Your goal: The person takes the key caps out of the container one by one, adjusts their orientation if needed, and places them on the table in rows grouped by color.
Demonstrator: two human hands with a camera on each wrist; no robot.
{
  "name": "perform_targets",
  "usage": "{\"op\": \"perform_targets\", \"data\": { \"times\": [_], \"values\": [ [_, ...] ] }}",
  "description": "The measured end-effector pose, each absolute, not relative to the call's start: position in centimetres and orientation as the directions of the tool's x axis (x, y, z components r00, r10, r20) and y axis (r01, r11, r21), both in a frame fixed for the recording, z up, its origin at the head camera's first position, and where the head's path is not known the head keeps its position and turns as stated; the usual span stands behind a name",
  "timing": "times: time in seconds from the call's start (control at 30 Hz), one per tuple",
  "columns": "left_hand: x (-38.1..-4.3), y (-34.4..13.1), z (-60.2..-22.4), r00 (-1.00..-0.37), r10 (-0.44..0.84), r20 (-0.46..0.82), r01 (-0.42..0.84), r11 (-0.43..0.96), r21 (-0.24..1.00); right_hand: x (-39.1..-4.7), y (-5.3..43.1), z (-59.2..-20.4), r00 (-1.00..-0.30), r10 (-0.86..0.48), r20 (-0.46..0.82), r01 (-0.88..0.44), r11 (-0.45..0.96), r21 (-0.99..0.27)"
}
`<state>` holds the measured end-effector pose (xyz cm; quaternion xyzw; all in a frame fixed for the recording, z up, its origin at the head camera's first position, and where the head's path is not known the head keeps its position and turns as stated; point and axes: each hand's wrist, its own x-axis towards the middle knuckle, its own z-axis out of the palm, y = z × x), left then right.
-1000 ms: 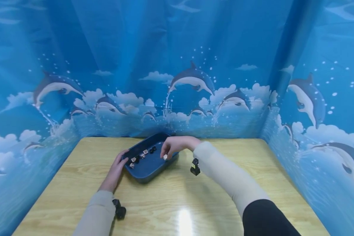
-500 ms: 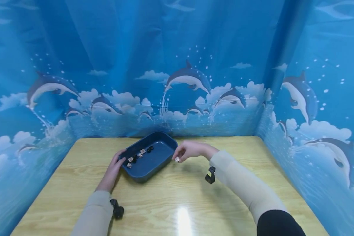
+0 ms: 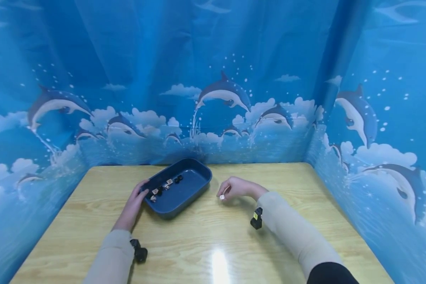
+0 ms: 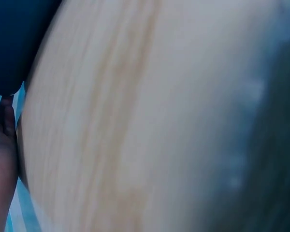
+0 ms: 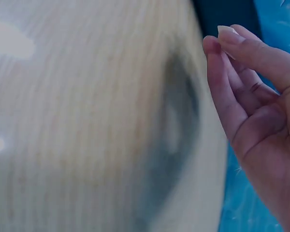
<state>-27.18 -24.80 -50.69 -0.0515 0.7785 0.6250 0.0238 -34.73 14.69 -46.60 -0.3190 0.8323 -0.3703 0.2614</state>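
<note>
My left hand (image 3: 133, 201) grips the left end of a dark blue rectangular tray (image 3: 170, 213), its thumb and fingers at the rim. In the left wrist view, the tray's wall (image 4: 19, 38) shows above part of that hand. Small black and white cube-like pieces (image 3: 169, 182) lie inside, mostly along the tray's left side. Right of the tray, low over the table, my right hand (image 3: 237, 187) pinches a small white cube (image 3: 222, 197) with a dark mark. In the right wrist view, thumb and index fingertips meet and the other fingers bend behind them.
Light wooden table (image 3: 184, 248) underneath, with a bright glare spot near the front. A blue curtain (image 3: 156, 79) printed with dolphins stands at the back and both sides. Small black devices (image 3: 256, 219) are worn at both wrists.
My right hand has moved from over the tray out to the right and lower, carrying the white cube with it. The left hand keeps its place on the tray.
</note>
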Motion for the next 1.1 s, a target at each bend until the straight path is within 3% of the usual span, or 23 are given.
{"op": "perform_targets", "data": {
  "times": [0.33, 1.1],
  "values": [
    [-27.0, -24.7, -50.5, -0.99, -0.062, -0.129, -0.14, 0.221, 0.965, -35.2, 15.2, -49.2, -0.648, -0.733, -0.207, -0.319, 0.508, -0.8],
    [-27.4, -24.8, -50.8, -0.988, -0.08, -0.132, -0.148, 0.259, 0.954, -35.2, 15.1, -49.5, -0.663, -0.704, -0.253, -0.262, 0.535, -0.803]
  ]
}}
